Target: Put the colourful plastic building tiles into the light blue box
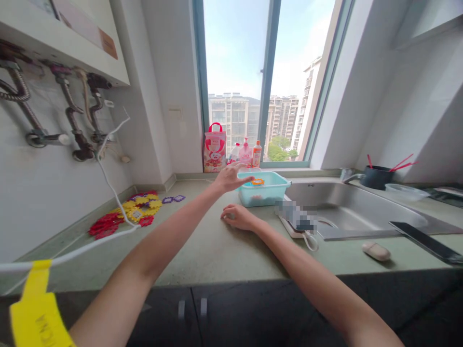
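Note:
My left hand (231, 176) is stretched out over the countertop (217, 250), fingers extended toward a light blue plastic tub (263, 189), its fingertips at the tub's near left rim. It holds nothing. Inside the tub lie an orange ring (258, 181) and a pale piece. My right hand (237, 216) rests on the counter in front of the tub, fingers curled down against the surface; nothing shows in it. A spread of red, yellow and purple interlocking plastic pieces (128, 212) lies by the left wall.
A steel sink (347, 207) lies to the right, with a blurred device (296, 217) on a white pad at its left edge. A pink bag (214, 149) and bottles (249, 153) stand on the windowsill. White cable (108, 188) crosses the left counter. A dark pot (376, 176) holds red sticks.

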`<state>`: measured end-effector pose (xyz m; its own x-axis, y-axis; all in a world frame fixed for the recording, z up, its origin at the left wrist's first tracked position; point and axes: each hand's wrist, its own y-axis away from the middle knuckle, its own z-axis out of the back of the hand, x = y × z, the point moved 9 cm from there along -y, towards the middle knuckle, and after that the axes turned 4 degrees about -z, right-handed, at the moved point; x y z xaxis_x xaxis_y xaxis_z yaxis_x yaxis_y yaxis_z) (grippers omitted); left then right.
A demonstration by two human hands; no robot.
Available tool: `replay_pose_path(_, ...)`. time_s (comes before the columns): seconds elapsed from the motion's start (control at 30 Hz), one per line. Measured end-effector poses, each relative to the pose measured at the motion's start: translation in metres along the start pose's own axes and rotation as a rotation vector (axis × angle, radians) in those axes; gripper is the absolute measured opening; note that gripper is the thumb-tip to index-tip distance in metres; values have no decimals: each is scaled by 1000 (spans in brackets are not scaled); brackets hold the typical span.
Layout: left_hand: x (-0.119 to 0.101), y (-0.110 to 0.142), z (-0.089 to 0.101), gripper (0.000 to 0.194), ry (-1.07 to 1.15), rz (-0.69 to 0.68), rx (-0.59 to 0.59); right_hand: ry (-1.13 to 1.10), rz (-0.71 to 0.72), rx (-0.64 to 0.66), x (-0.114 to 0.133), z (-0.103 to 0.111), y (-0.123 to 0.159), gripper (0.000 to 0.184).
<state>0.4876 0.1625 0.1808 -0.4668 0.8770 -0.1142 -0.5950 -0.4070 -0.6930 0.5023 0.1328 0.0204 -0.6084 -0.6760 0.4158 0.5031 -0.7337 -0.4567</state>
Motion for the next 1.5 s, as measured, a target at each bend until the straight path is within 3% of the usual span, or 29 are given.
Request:
replay_pose_path(0.1,27,37,11,53,-83,11,25,17,10,13,1,-2,2,24)
replay_pose_path(0.2,78,108,41,52,-208,113,146,46,26,23,2,-5,3,23)
replay_pose_path(0.4,219,253,161,50,-399,414,247,156,61,43,24,-21,2,29)
replay_pose_path(0.5,264,296,205,51,-426,484,226,202,72,50,40,-31,-3,32)
replay_pose_path(0.57,282,312,218,52,-425,513,177,209,75,69,47,-40,-10,35)
replay_pose_path(0.63,293,321,218,54,-392,537,163,207,81,97,50,-50,-19,38)
replay_pose_path(0.77,301,327,198,55,-317,506,214,195,71,134,50,-78,-52,50)
replay_pose_path(0.87,296,330,184,50,-263,443,289,148,82,125,56,-105,-95,60)
replay_pose_path(0.97,290,330,183,44,-249,416,294,107,125,94,69,-137,-148,63)
replay_pose_path(1.07,288,327,192,38,-286,407,262,102,147,22,77,-162,-201,53)
replay_pose_path(1.17,291,329,198,27,-329,444,270,99,183,-22,83,-179,-236,32)
replay_pose_path(1.37,295,334,192,36,-397,397,355,47,289,-49,95,-180,-241,12)
replay_pose_path(1.5,287,325,196,32,-416,360,317,-21,507,74,119,-183,-227,29)
